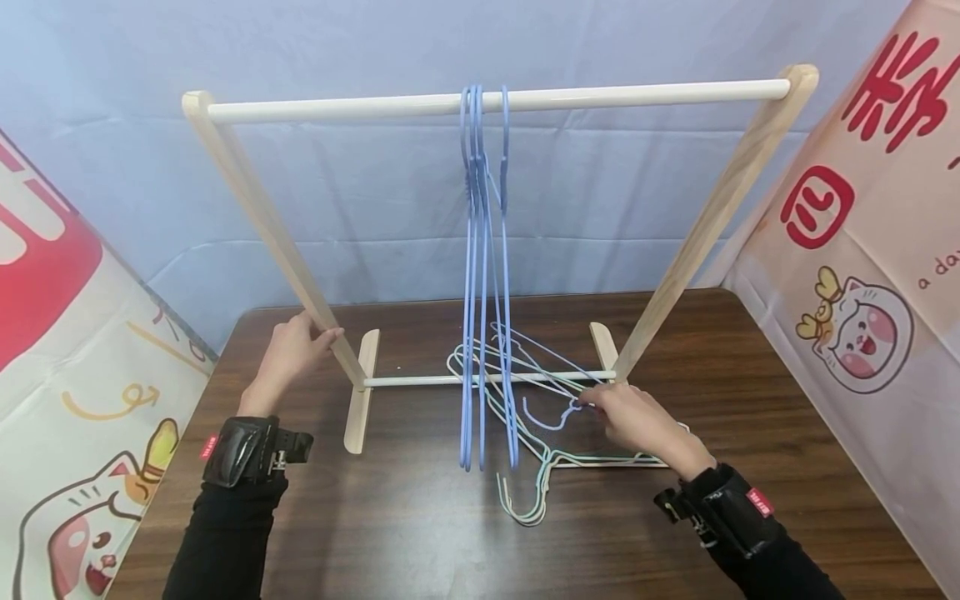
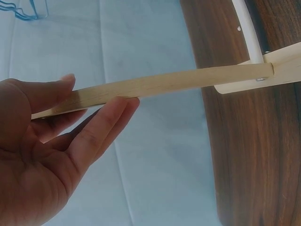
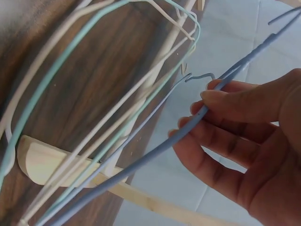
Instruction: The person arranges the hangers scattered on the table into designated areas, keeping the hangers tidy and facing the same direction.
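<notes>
My left hand point(image 1: 291, 354) holds the left wooden post point(image 2: 164, 82) of a clothes rack, with the thumb on one side and fingers on the other in the left wrist view. With thumb and fingertips, my right hand point(image 1: 636, 419) pinches a blue clothes hanger point(image 3: 155, 151) close to its neck; the hook point(image 1: 552, 427) points left in the head view. White and mint-green hangers point(image 1: 551, 457) lie on the table beside and under that hand. Several blue hangers point(image 1: 471, 275) hang bunched at the middle of the white top rail point(image 1: 637, 97).
The rack's right post point(image 1: 712, 217) leans outward in the head view, above a wooden foot point(image 1: 602, 342). A white lower bar point(image 1: 412, 381) joins the posts above the brown table point(image 1: 420, 533). Blue cloth point(image 1: 360, 208) hangs behind, with printed sheets point(image 1: 847, 275) at both sides.
</notes>
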Demonstrator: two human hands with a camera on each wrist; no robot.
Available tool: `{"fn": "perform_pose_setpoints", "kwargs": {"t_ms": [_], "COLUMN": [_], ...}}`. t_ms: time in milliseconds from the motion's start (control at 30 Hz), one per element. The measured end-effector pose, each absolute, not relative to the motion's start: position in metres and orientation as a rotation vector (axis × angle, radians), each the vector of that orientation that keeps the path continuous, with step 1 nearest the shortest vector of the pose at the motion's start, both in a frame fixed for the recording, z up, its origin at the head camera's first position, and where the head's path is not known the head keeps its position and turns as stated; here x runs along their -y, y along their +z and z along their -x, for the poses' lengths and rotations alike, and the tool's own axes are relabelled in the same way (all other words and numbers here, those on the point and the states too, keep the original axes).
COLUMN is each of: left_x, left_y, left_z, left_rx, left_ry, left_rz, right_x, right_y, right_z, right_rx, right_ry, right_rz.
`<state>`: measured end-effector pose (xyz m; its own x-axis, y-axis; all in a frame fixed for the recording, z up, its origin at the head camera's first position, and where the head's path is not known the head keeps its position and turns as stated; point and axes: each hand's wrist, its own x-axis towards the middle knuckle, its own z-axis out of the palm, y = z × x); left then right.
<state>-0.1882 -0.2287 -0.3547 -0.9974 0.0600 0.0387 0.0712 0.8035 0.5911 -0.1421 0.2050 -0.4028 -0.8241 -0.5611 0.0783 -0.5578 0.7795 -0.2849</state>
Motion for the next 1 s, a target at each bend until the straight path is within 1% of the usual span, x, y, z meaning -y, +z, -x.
{"fn": "perform_pose_setpoints", "kwargs": {"t_ms": [267, 500, 1000], "left_x": [0.228, 0.227, 0.227], "left_y": [-0.354, -0.355, -0.354], "left_z": [0.188, 0.187, 0.187], "left_rx": [2.960, 2.954, 2.950], "left_ry": [-0.963, -0.976, -0.974], "left_rz": [0.115, 0.110, 0.123], "right_x": [-0.211, -0.215, -0.219], "right_y": [-0.390, -0.380, -0.369], "right_z": [0.148, 0.151, 0.152], "right_rx": [-2.938, -2.947, -3.009], "right_ry": [-0.473, -0.475, -0.422], "right_rz": [0.844, 0.828, 0.794]}}
